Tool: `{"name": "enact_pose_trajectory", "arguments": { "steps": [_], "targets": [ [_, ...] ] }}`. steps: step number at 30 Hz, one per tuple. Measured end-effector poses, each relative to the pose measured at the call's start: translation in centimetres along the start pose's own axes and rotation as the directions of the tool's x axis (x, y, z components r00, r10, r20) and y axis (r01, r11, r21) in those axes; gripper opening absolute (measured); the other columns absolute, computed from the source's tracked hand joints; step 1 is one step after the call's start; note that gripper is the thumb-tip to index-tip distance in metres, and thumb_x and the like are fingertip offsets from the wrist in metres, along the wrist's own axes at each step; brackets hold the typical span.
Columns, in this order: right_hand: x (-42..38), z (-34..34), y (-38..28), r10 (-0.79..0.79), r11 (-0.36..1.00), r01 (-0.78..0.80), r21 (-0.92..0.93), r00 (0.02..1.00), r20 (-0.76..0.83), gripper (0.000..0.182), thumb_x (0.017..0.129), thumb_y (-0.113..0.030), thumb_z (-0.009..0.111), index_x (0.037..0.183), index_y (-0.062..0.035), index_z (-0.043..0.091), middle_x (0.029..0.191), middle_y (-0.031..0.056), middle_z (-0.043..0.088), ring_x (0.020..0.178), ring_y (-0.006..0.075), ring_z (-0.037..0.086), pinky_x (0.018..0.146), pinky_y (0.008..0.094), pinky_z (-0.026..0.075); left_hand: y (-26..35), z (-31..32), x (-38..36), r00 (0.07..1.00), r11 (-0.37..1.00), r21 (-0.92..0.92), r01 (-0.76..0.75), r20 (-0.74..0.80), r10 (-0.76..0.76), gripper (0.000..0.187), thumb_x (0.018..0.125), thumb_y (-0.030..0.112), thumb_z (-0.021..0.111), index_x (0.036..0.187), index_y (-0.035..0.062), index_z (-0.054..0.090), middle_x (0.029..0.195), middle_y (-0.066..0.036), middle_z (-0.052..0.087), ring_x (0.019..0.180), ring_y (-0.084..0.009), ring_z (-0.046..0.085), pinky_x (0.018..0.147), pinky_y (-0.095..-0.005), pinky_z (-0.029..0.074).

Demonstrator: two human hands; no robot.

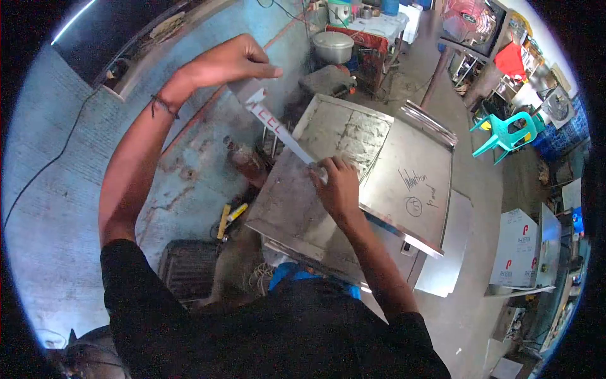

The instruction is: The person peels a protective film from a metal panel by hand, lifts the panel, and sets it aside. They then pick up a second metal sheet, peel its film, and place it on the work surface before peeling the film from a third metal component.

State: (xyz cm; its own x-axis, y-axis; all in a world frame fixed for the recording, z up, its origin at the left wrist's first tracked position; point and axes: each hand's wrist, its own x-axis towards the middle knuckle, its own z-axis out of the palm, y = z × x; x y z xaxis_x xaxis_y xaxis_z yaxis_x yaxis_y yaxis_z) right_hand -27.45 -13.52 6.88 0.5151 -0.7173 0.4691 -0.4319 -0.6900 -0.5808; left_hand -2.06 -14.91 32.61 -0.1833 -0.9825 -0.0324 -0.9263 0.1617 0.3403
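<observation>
A pale strip with red letters (271, 122) runs diagonally between my two hands, above a metal worktop (297, 196). My left hand (243, 62) is raised at the upper left, its fingers closed on the strip's upper end, where a grey piece shows. Lower down, over the worktop, my right hand (334, 180) has its fingers closed round the strip's lower end. Beside my right hand lies a metal sheet (410, 170) with black handwriting on it.
A blue wall (57, 158) stands on the left. Behind the worktop are a lidded pot (332, 47) and a table (379, 26). A green plastic chair (508, 132) stands at the right, with a white printed box (514, 249) nearer.
</observation>
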Motion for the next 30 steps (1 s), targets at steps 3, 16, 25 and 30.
{"name": "enact_pose_trajectory", "arguments": {
  "steps": [3,16,25,30],
  "targets": [
    [-0.4,-1.1,-0.8,0.014,0.998,-0.010,0.070,0.998,-0.054,0.027,0.089,-0.029,0.069,0.095,-0.0042,0.062,0.092,0.0150,0.063,0.089,0.0336,0.060,0.081,0.0446,0.043,1.4,-1.3,0.5,0.999,1.000,-0.026,-0.015,-0.043,0.014,0.053,0.093,0.041,0.067,0.055,0.0058,0.052,0.054,0.007,0.036,0.053,-0.0040,0.032,0.048,-0.0294,0.024],
    [-1.7,-7.5,-5.3,0.144,0.924,-0.145,0.354,0.989,0.029,0.029,0.092,-0.027,0.067,0.102,-0.0013,0.059,0.088,0.0190,0.063,0.079,0.0384,0.064,0.070,0.0471,0.050,3.1,-4.3,-5.2,0.960,0.899,-0.398,0.184,-0.123,-0.251,0.047,0.086,0.043,0.073,0.057,0.0076,0.061,0.054,0.006,0.047,0.049,-0.0052,0.040,0.047,-0.0276,0.034],
    [-3.8,-7.7,-6.9,0.103,0.901,-0.175,0.396,0.975,0.197,0.028,0.083,-0.014,0.079,0.092,0.0001,0.056,0.079,0.0152,0.066,0.075,0.0193,0.065,0.068,0.0341,0.052,0.8,-4.1,-9.4,0.962,0.824,-0.515,0.235,0.004,-0.272,0.054,0.088,0.028,0.068,0.046,0.0085,0.042,0.049,0.001,0.037,0.051,-0.0077,0.036,0.086,-0.0240,0.046],
    [-4.5,-7.6,-8.0,0.055,0.883,-0.131,0.452,0.983,0.178,0.028,0.082,-0.012,0.079,0.091,0.0003,0.056,0.075,0.0127,0.065,0.070,0.0154,0.062,0.065,0.0319,0.051,-1.4,-3.5,-9.7,0.966,0.852,-0.468,0.235,0.014,-0.259,0.056,0.091,0.032,0.068,0.046,0.0066,0.047,0.048,-0.001,0.044,0.059,-0.0086,0.051,0.077,-0.0248,0.048]
  ]
}}
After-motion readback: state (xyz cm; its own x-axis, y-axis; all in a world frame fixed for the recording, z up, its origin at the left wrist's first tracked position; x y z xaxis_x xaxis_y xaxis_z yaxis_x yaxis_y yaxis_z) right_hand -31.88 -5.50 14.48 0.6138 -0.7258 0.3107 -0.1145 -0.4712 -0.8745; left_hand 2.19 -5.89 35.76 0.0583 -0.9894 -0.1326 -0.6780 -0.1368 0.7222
